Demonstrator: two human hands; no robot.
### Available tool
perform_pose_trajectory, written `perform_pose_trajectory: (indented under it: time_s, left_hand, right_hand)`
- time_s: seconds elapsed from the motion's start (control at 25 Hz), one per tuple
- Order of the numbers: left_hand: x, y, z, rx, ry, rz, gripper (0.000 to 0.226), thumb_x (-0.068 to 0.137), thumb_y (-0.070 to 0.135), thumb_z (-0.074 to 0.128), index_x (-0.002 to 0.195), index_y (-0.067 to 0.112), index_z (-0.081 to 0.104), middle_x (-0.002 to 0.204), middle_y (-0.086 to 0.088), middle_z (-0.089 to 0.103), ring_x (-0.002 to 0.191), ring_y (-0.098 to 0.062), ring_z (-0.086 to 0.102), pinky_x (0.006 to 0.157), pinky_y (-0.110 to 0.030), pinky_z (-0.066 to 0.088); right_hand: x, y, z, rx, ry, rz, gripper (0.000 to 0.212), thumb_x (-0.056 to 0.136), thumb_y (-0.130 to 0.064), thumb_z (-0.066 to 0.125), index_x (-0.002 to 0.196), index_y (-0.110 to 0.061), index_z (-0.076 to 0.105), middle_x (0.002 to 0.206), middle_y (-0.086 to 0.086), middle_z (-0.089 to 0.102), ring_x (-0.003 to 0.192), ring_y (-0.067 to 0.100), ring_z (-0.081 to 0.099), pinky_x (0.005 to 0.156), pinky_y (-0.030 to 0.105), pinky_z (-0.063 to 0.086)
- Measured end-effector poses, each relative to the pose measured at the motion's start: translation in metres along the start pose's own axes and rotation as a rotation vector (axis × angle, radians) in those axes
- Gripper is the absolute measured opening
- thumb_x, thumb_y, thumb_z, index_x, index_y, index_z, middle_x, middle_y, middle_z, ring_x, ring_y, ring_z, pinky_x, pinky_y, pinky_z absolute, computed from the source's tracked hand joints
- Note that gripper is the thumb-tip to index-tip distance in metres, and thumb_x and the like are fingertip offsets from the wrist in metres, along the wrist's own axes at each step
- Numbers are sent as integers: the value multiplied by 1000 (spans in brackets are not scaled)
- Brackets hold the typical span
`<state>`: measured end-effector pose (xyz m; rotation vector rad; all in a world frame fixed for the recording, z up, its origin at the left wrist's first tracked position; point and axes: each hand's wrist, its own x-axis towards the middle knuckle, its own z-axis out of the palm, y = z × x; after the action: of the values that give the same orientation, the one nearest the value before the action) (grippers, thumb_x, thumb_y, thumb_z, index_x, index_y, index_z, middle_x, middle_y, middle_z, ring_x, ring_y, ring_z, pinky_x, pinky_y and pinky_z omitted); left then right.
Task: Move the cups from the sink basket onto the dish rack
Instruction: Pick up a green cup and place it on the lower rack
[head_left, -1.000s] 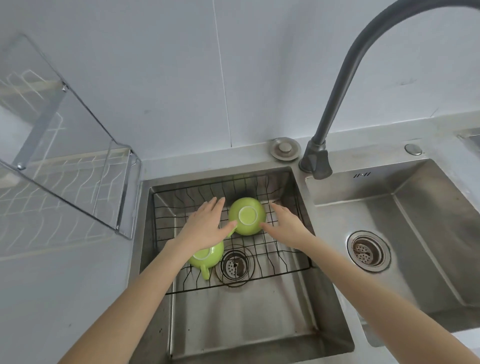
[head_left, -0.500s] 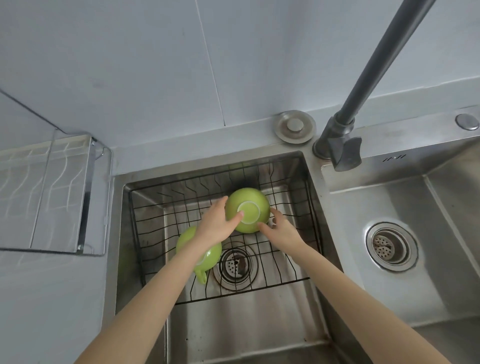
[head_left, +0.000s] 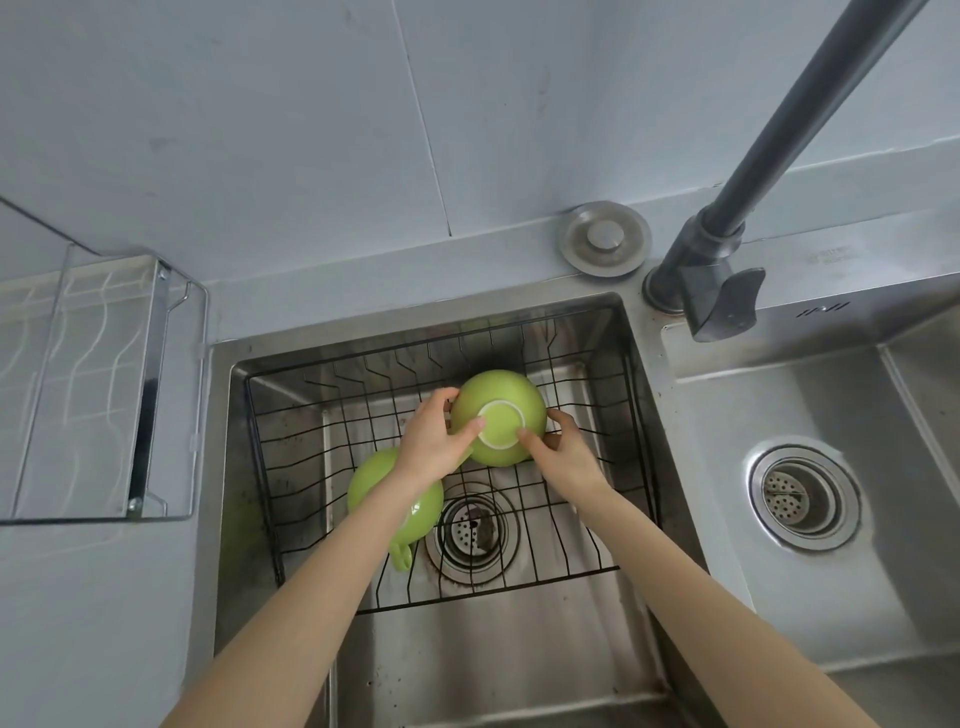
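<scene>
— So where's the upturned green cup (head_left: 497, 417) sitting?
— Between both hands, base up, over the black wire sink basket (head_left: 597, 467). The left hand (head_left: 434, 441) clasps its left side, thumb on the foot ring; the right hand (head_left: 566, 457) presses its right side.
— And the other cup (head_left: 374, 488)?
— Lying in the basket under the left forearm; the dish rack (head_left: 93, 384) stands on the tabletop to the left

Glossy green cups (head_left: 498, 418), black wire basket (head_left: 639, 415), brushed steel sink (head_left: 519, 665) (stained near drain).

2 green cups (head_left: 498, 418) (head_left: 400, 506), 2 hands (head_left: 434, 441) (head_left: 566, 460), 1 basket (head_left: 311, 441)
</scene>
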<state>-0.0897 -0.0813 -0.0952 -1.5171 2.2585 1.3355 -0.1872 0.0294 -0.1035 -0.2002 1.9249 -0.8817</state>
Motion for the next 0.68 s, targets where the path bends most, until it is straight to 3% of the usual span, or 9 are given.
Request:
perform_pose_trajectory:
  time_s: [0.2,0.32,0.52,0.68]
  left_hand:
    - [-2,1,-1,-67,-20,-24,49,81,25,64,124,10,46,128,-11,53,115,-27,52,99,-42,45]
    - [-6,-1,-1,-92,-65,-32,43,81,23,64,118,8,48,126,-12,54,116,-27,52,100,-44,44]
    - [-19,-3,-2,-243,-85,-83,43,83,25,62,121,14,46,128,-9,50,119,-24,50,100,-47,45]
    - [-32,-3,-7,-301,-80,-70,47,82,27,63,122,16,44,122,-4,50,119,-23,50,103,-47,43]
  right_hand:
    - [-4,-1,1,45,33,22,55,87,-27,56,137,-14,34,125,14,58,113,28,56,85,28,42]
    - [-8,0,-1,36,45,34,56,85,-27,58,135,-16,35,123,14,58,112,28,56,86,30,43]
    - [-21,-7,-8,-19,73,-28,57,83,-24,62,134,-14,38,112,11,58,93,18,51,76,25,38]
    - [-36,-15,-16,-61,86,-72,59,82,-25,62,135,-14,37,119,12,57,101,22,53,80,27,41]
